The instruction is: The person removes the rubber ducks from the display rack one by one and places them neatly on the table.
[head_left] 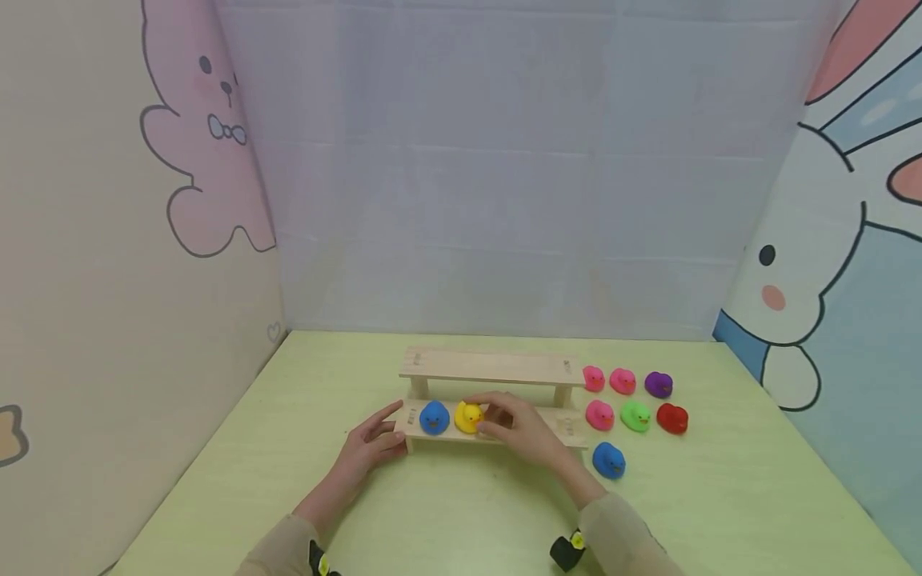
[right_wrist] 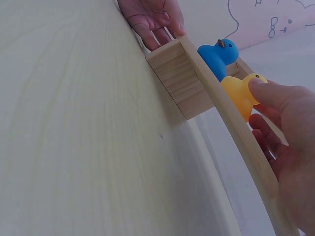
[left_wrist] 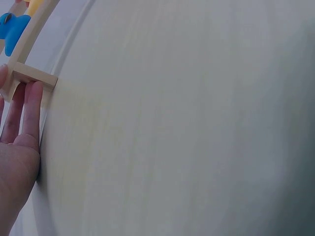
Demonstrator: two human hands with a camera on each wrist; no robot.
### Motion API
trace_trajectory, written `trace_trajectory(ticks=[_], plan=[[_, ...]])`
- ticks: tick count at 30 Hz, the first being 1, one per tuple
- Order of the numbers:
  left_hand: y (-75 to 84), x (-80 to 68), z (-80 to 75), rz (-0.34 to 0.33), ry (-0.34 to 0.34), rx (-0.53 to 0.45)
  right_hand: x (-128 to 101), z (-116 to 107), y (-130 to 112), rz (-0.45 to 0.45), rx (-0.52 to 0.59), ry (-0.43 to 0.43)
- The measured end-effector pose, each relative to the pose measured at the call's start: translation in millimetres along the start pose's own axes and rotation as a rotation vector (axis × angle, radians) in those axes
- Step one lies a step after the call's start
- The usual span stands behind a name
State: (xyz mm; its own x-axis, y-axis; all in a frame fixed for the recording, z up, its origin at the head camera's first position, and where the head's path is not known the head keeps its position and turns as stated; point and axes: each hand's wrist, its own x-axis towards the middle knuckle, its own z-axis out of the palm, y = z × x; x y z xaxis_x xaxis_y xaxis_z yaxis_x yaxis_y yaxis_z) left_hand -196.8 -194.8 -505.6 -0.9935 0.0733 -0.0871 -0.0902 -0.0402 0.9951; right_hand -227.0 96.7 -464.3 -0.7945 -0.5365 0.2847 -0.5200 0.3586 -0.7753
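Note:
My right hand [head_left: 524, 432] pinches a yellow rubber duck [head_left: 468, 417] between thumb and fingers, at the lower board of a two-level wooden shelf [head_left: 497, 366]. Left of it, a blue rubber duck [head_left: 434, 418] sits on the same board. In the right wrist view, the thumb lies against the yellow duck's [right_wrist: 239, 96] head. My left hand [head_left: 370, 444] rests against the left end of the lower board. Fairly straight fingers [left_wrist: 32, 108] touch the support block [left_wrist: 35, 74] there in the left wrist view.
Right of the shelf, several ducks stand on the pale yellow table [head_left: 461, 512]: pink [head_left: 600, 415], green [head_left: 637, 416], red [head_left: 673, 418], purple [head_left: 659, 384], and a blue one [head_left: 609, 461] nearer the front. Printed cartoon panels flank the table, with a pale curtain [head_left: 504, 176] behind.

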Motion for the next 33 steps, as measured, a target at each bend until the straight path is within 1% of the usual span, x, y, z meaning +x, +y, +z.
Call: trace_trajectory(ticks=[4, 7, 11, 14, 21, 25, 33], plan=[[-0.6, 1.3, -1.4, -0.013, 0.000, -0.011, -0.2, 0.0, -5.9, 0.004, -0.007, 0.010], [-0.4, 1.4, -2.0, -0.023, 0.002, -0.017, -2.2, -2.3, -18.5, -0.004, 0.001, 0.017], [0.2, 1.0, -2.1, -0.020, 0.005, -0.013, -4.9, -7.8, -36.2, -0.012, 0.019, 0.003], [0.2, 1.2, -2.1, -0.018, 0.007, -0.007, -5.3, -9.2, -39.2, -0.014, 0.019, -0.001], [1.6, 1.7, -1.4, -0.020, 0.012, -0.013, 1.6, -0.1, -0.8, -0.016, 0.003, 0.015], [1.0, 2.1, -1.4, -0.018, 0.010, -0.013, 0.8, -0.6, -0.8, -0.023, 0.003, 0.024], [-2.0, 2.4, -1.6, 0.007, -0.009, -0.007, -3.6, -4.1, -2.6, -0.041, -0.001, 0.071]])
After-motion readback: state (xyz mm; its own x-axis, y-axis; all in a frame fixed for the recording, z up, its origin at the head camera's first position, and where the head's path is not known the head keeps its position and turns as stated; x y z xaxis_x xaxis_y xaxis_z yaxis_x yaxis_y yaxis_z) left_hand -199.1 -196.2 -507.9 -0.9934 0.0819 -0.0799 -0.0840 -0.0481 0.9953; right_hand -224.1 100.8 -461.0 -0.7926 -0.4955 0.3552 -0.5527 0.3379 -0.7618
